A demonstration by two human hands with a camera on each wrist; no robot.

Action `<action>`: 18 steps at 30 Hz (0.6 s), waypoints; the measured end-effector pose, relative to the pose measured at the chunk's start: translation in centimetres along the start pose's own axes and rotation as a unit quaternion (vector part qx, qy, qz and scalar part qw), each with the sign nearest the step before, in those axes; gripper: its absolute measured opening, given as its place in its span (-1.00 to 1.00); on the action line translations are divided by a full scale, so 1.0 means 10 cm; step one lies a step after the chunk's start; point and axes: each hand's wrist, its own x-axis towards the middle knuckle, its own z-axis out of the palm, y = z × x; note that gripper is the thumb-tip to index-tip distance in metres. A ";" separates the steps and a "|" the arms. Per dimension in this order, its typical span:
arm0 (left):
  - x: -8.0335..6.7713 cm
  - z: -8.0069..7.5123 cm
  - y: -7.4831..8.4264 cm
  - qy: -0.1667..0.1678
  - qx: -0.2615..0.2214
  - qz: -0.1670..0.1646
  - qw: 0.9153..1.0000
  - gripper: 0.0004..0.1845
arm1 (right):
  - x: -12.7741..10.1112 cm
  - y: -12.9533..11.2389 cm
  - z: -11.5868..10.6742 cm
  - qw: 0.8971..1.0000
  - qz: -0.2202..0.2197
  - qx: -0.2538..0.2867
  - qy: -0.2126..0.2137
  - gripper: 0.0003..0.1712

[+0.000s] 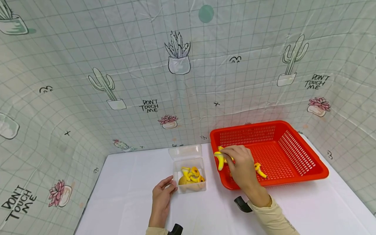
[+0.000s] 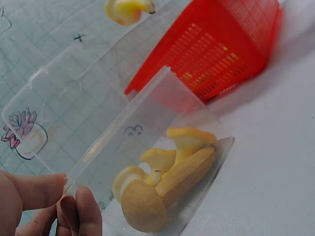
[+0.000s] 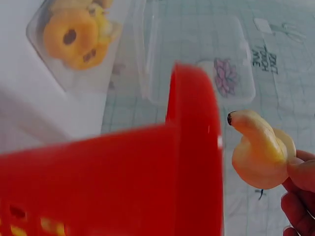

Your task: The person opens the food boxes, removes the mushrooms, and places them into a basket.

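My right hand (image 1: pixel 239 161) pinches a yellow toy banana (image 1: pixel 220 160) over the left edge of the red basket (image 1: pixel 305 153); in the right wrist view the banana (image 3: pixel 258 152) hangs from my fingertips beside the basket's corner (image 3: pixel 197 147). My left hand (image 1: pixel 163 192) touches the left front corner of a clear plastic box (image 1: pixel 189 174) with its lid open, fingertips (image 2: pixel 44 189) against the wall. Inside the box lie several yellow and tan toy foods (image 2: pixel 162 182). Another yellow piece (image 1: pixel 259 170) lies in the basket.
The box and basket stand on a white table (image 1: pixel 126 195), ringed by a cactus-print curtain (image 1: pixel 176 81). The box's open lid (image 1: pixel 185 151) leans toward the back. Black wrist camera mounts (image 1: pixel 242 204) show near my sleeves.
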 end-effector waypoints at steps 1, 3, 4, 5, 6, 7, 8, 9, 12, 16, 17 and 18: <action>0.00 0.00 0.00 0.001 0.000 -0.001 1.000 -0.57 | 0.00 0.03 -0.03 1.000 0.002 -0.002 0.003 -0.72; 0.01 0.00 0.00 0.002 0.000 -0.002 1.000 -0.57 | 0.01 0.07 -0.08 1.000 0.007 -0.006 0.009 -0.72; 0.01 0.00 0.00 0.002 0.001 -0.002 1.000 -0.57 | 0.01 0.10 -0.10 1.000 0.012 -0.008 0.012 -0.72; 0.01 0.00 0.00 0.002 0.001 -0.003 1.000 -0.57 | 0.01 0.12 -0.13 1.000 0.016 -0.007 0.015 -0.73; 0.02 0.00 0.00 0.002 0.001 -0.003 1.000 -0.57 | 0.01 0.14 -0.14 1.000 0.021 -0.007 0.018 -0.74; 0.02 0.00 0.00 0.002 0.002 -0.003 1.000 -0.57 | 0.02 0.15 -0.16 0.999 0.026 -0.006 0.020 -0.74; 0.02 0.00 0.00 0.002 0.003 -0.003 1.000 -0.57 | 0.02 0.16 -0.17 0.999 0.029 -0.005 0.021 -0.74; 0.02 0.00 0.00 0.002 0.003 -0.003 1.000 -0.57 | 0.01 0.17 -0.17 0.999 0.031 -0.004 0.020 -0.74; 0.01 0.00 0.00 0.003 0.004 -0.001 1.000 -0.57 | -0.01 0.15 -0.13 1.000 0.023 -0.004 0.003 -0.73; 0.00 0.00 0.01 0.006 0.003 0.001 1.000 -0.58 | -0.06 0.06 -0.02 0.999 0.000 0.001 -0.047 -0.71; -0.01 0.00 0.01 0.007 0.003 0.001 1.000 -0.58 | -0.07 0.03 0.01 0.998 -0.006 0.001 -0.061 -0.71; -0.01 0.01 0.01 0.008 0.001 0.002 1.000 -0.58 | -0.07 0.00 0.04 0.997 -0.013 0.001 -0.075 -0.71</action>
